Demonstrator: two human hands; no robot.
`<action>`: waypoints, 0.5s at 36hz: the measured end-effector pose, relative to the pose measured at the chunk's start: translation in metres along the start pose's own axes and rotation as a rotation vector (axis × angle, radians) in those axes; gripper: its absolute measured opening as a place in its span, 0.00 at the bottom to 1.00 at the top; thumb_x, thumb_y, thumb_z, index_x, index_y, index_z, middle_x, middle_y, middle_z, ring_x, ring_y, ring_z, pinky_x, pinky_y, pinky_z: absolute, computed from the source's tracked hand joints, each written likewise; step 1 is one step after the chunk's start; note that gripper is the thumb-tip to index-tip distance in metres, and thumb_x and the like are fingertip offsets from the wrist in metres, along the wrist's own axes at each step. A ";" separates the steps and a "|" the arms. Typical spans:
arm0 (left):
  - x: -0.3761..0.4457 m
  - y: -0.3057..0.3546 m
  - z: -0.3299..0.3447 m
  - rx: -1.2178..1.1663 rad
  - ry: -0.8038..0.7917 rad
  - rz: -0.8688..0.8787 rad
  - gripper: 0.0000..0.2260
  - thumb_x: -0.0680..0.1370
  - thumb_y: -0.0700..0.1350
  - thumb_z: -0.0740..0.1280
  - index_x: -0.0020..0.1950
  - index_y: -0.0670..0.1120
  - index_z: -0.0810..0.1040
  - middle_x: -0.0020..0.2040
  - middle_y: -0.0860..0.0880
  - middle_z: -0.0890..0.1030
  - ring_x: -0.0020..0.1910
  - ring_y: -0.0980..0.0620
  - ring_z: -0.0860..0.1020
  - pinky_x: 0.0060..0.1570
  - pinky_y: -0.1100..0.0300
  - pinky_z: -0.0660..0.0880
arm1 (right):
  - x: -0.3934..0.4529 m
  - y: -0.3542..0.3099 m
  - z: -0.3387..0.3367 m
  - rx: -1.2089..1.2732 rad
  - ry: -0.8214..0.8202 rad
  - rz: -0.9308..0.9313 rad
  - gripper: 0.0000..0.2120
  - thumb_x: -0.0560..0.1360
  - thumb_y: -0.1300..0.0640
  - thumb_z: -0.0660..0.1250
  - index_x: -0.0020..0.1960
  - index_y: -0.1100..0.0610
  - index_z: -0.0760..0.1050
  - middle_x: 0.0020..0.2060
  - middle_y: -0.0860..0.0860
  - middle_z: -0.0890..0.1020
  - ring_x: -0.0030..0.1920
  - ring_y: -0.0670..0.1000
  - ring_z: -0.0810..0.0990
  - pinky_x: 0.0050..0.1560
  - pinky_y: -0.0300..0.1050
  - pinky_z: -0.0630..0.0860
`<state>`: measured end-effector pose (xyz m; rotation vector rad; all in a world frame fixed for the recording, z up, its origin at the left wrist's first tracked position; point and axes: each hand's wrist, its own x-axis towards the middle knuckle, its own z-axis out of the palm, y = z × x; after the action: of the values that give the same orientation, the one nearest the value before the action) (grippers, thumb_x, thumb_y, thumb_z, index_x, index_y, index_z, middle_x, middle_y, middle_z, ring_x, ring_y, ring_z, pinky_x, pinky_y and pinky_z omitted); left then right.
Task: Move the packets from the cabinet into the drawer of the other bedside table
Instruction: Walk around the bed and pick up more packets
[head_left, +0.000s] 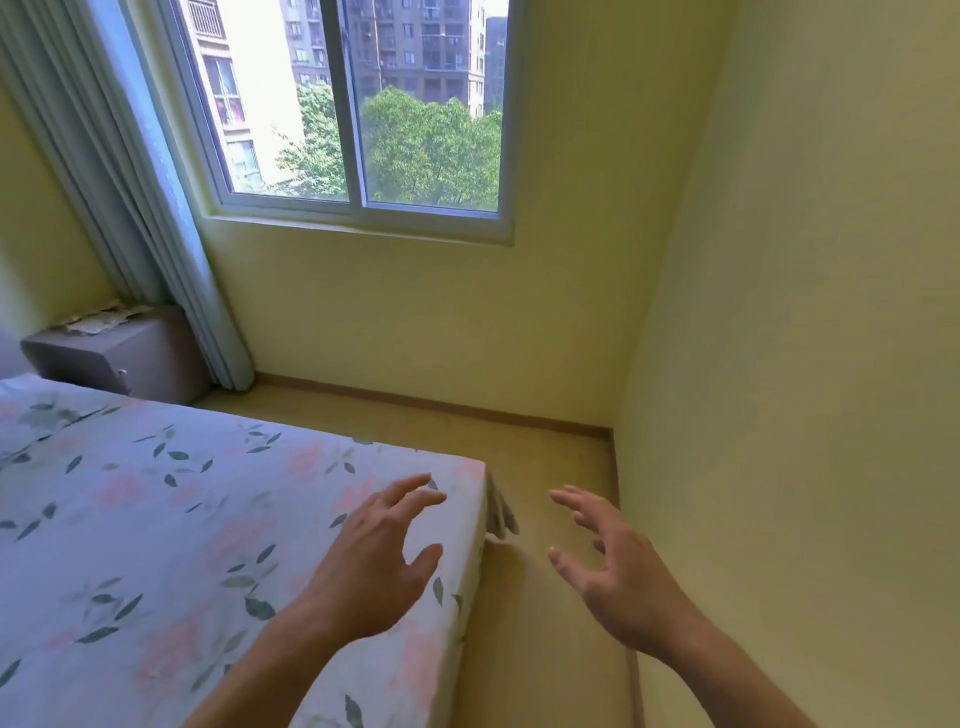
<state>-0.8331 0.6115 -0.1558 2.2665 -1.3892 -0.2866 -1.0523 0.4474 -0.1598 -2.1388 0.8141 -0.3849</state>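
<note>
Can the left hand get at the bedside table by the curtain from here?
Probably not. The left hand hovers open over the bed's near corner; the bedside table stands beyond the bed's far side.

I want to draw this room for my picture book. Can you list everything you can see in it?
grey bedside table with a small knob: one, grey, far left corner beside the bed
loose pale papers or packets: several, whitish, on the bedside table's top; too blurry to count
bed with a floral sheet: one, pale blue with pink flowers and green leaves, left
long blue-grey curtain: one, left of the window
white-framed sliding window: one, back wall; trees and tower blocks outside
yellow walls: two
tan floor: right of the bed
left hand: one, empty, over the bed's corner
right hand: one, empty, over the floor
</note>
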 end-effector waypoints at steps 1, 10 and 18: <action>0.018 0.002 0.004 0.003 0.000 -0.001 0.23 0.79 0.55 0.67 0.74 0.61 0.68 0.77 0.65 0.60 0.75 0.59 0.63 0.73 0.60 0.62 | 0.018 0.008 -0.006 0.000 -0.004 0.004 0.28 0.78 0.50 0.70 0.73 0.34 0.63 0.72 0.31 0.63 0.74 0.39 0.64 0.78 0.50 0.64; 0.175 0.016 0.034 0.005 0.049 -0.092 0.21 0.79 0.54 0.67 0.72 0.62 0.69 0.77 0.64 0.62 0.75 0.57 0.63 0.73 0.57 0.63 | 0.177 0.074 -0.066 0.007 -0.063 -0.063 0.29 0.78 0.49 0.70 0.74 0.34 0.63 0.72 0.31 0.64 0.75 0.39 0.64 0.77 0.50 0.64; 0.259 -0.001 0.021 0.036 0.136 -0.311 0.22 0.79 0.55 0.68 0.72 0.62 0.69 0.76 0.66 0.62 0.75 0.59 0.64 0.73 0.59 0.62 | 0.339 0.084 -0.114 -0.056 -0.214 -0.165 0.29 0.78 0.49 0.71 0.75 0.39 0.65 0.75 0.36 0.66 0.74 0.39 0.65 0.77 0.49 0.65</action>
<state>-0.7200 0.3771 -0.1586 2.4800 -0.9803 -0.2032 -0.8929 0.1160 -0.1516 -2.2600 0.5352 -0.2139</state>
